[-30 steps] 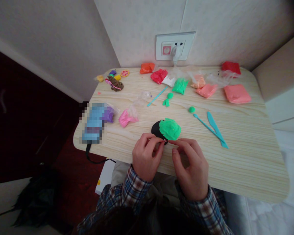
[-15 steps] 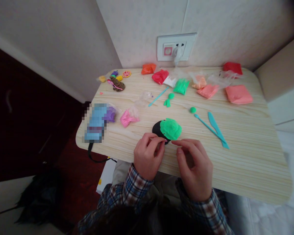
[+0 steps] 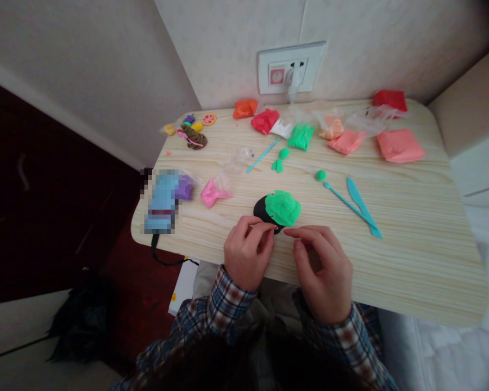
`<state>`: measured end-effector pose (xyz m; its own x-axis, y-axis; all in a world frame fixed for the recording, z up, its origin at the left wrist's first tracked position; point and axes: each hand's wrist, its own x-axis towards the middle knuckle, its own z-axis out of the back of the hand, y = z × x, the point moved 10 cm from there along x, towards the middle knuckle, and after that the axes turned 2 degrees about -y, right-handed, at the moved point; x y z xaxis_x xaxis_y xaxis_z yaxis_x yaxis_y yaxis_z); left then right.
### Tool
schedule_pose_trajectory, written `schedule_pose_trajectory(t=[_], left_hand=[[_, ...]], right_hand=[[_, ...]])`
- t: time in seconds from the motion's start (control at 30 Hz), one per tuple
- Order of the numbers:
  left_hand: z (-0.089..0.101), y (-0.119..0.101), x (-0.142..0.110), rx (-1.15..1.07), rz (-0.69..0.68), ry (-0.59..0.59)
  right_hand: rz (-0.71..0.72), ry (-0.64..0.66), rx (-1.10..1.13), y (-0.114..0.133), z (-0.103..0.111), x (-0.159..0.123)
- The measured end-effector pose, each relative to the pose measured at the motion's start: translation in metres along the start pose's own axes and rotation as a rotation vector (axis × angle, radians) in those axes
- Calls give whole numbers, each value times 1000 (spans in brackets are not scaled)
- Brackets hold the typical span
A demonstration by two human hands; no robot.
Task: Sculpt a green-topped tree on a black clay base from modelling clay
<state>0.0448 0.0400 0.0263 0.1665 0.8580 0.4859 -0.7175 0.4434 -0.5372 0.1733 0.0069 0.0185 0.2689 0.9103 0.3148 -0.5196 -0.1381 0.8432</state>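
Note:
On the table in front of me lies a flattened, ragged-edged piece of bright green clay (image 3: pixel 283 208), resting over a black rounded piece (image 3: pixel 263 209) whose left side and lower edge show. My left hand (image 3: pixel 249 251) is closed at the near edge of the black piece. At its fingertips is a tiny pink-and-white bit (image 3: pixel 276 227), too small to make out exactly. My right hand (image 3: pixel 325 269) is just right of the black piece, thumb and forefinger apart, and nothing shows between them.
Beyond my hands lie a small green clay ball (image 3: pixel 320 175), blue modelling tools (image 3: pixel 361 203), green clay shapes (image 3: pixel 283 153) and a pink clay bag (image 3: pixel 214 191). Several clay bags line the back. A phone-like blurred item (image 3: pixel 162 201) and brown clay figure (image 3: pixel 194 137) lie left.
The view has shifted slightly, so the table and wall sit a little higher. My hands hold nearly the same pose beside the black and green pieces.

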Motion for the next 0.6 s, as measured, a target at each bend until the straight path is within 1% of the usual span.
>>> schedule_pose_trajectory(t=[0.17, 0.4, 0.5, 0.6], left_hand=[[0, 2, 1, 7, 27, -7], [1, 2, 1, 7, 28, -11], [1, 1, 1, 9, 25, -12], [1, 0, 1, 9, 20, -12]], right_hand=[[-5, -6, -2, 0, -1, 1], [9, 9, -34, 0, -5, 3], [32, 15, -61, 2, -6, 2], [75, 50, -83, 5, -10, 2]])
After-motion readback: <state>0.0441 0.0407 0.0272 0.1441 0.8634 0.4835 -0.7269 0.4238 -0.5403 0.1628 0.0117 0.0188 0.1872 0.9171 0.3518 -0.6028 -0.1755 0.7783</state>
